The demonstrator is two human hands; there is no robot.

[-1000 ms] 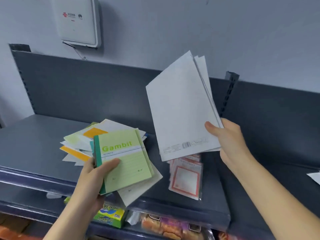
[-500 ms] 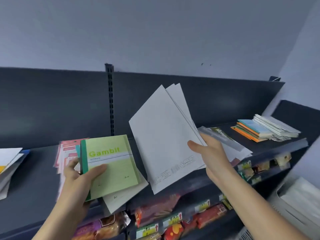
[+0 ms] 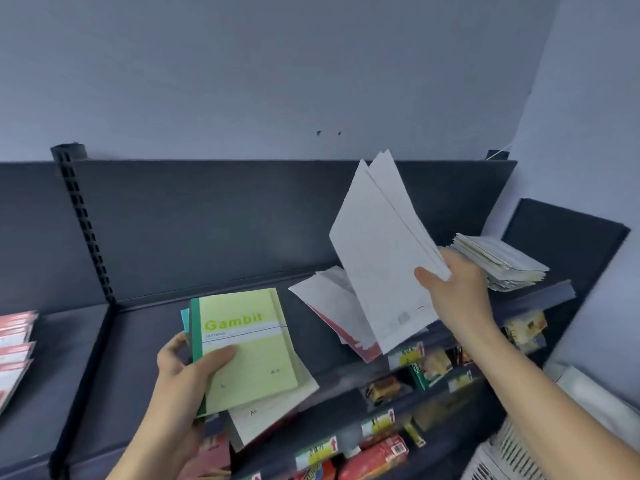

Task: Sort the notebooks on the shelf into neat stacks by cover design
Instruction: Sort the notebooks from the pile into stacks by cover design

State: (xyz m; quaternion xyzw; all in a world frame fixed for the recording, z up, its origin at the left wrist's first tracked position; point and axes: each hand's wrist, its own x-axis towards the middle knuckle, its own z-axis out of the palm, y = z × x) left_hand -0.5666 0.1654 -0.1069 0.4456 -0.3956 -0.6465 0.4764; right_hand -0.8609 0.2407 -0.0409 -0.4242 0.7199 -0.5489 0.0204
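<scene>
My left hand (image 3: pixel 185 368) grips a small bundle of notebooks over the dark shelf (image 3: pixel 138 341); the top one is a light green "Gambit" notebook (image 3: pixel 249 351) with a green spine, and a white one sticks out below it. My right hand (image 3: pixel 453 289) holds a fan of thin white-backed notebooks (image 3: pixel 377 258) upright, above a loose pile of white and red notebooks (image 3: pixel 329 306) lying on the shelf. A taller stack of notebooks (image 3: pixel 502 261) sits at the shelf's far right end. Red-and-white notebooks (image 3: pixel 15 341) lie at the left edge.
A dark back panel with a slotted upright (image 3: pixel 83 230) stands behind the shelf. Snack packets with price tags (image 3: pixel 384 448) fill the lower shelves. A white slatted basket (image 3: pixel 505 459) sits at the bottom right, against the side wall.
The view has swung right along the shelf. My right hand carried the white notebooks rightward and higher, over the loose pile. My left hand kept its grip on the Gambit bundle.
</scene>
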